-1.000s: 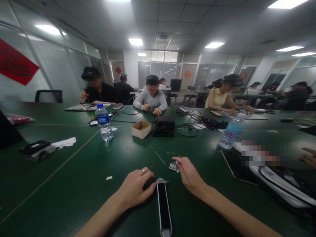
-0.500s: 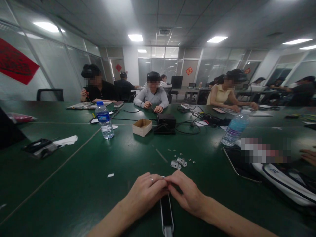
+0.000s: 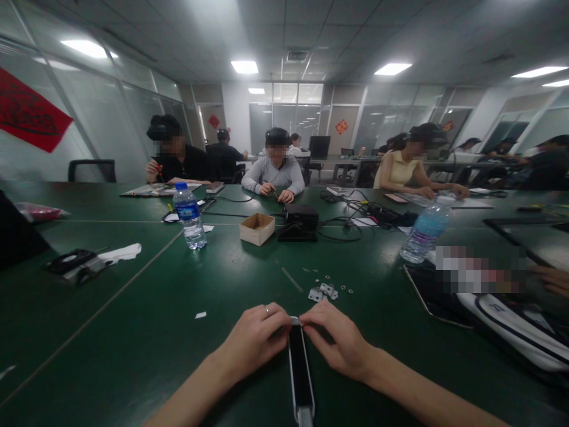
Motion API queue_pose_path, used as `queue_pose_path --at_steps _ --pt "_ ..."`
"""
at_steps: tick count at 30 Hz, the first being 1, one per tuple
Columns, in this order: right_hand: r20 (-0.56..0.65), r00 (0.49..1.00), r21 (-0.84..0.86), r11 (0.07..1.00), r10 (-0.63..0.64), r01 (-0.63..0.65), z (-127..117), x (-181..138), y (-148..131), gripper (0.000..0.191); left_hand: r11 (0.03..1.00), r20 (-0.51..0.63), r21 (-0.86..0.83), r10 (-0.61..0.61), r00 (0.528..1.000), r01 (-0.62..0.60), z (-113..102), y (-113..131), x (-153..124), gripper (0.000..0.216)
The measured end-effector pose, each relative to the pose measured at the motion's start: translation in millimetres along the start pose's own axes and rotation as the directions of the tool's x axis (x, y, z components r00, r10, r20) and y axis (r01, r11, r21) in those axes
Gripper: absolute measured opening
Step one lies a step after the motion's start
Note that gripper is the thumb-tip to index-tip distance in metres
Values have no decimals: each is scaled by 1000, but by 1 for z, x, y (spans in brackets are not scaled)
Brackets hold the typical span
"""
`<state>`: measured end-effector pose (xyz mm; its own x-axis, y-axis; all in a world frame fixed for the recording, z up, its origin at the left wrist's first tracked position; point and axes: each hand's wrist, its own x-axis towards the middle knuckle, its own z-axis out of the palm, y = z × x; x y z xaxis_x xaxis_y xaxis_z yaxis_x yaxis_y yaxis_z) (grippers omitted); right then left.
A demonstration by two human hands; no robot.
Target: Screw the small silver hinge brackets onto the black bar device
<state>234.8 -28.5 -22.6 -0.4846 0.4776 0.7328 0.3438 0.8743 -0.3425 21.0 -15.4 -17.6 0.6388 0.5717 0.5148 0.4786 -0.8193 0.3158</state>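
A long, narrow black bar with a silver rim (image 3: 301,367) lies on the green table, pointing away from me, with a grey piece (image 3: 304,415) at its near end. My left hand (image 3: 260,332), wearing a ring, has its fingers curled against the left side of the bar's far end. On the opposite side, my right hand (image 3: 340,341) pinches the far right corner with thumb and fingertips. Anything small between those fingertips is hidden. Just beyond my right hand lie several small metal plates (image 3: 323,292) and tiny rings (image 3: 344,287).
A small open cardboard box (image 3: 256,230) stands ahead, beside a black device (image 3: 297,222) with cables. Water bottles stand left (image 3: 190,216) and right (image 3: 425,231). A tablet (image 3: 433,296) and a white-and-black bag (image 3: 515,326) lie right. Several people sit around.
My left hand has drawn back left from the bar's far end, uncovering its top. My right hand stays at the right corner, its fingers slightly shifted.
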Motion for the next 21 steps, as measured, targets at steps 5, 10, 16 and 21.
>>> queue_pose_path --at_steps 5,10,16,21 --pt "7 998 -48 997 67 -66 -5 1 6 22 980 97 -92 -167 981 176 -13 -5 0 13" --pt "76 987 -99 986 145 -137 -14 -2 16 20 969 150 -74 -222 963 235 -21 -10 0 16" --pt "143 965 -149 969 219 -197 -18 -5 23 18 966 227 -19 -247 942 258 -20 -12 0 18" --pt "224 951 -150 972 212 -181 -17 -3 21 17 967 253 -20 -240 937 253 -17 -11 0 19"
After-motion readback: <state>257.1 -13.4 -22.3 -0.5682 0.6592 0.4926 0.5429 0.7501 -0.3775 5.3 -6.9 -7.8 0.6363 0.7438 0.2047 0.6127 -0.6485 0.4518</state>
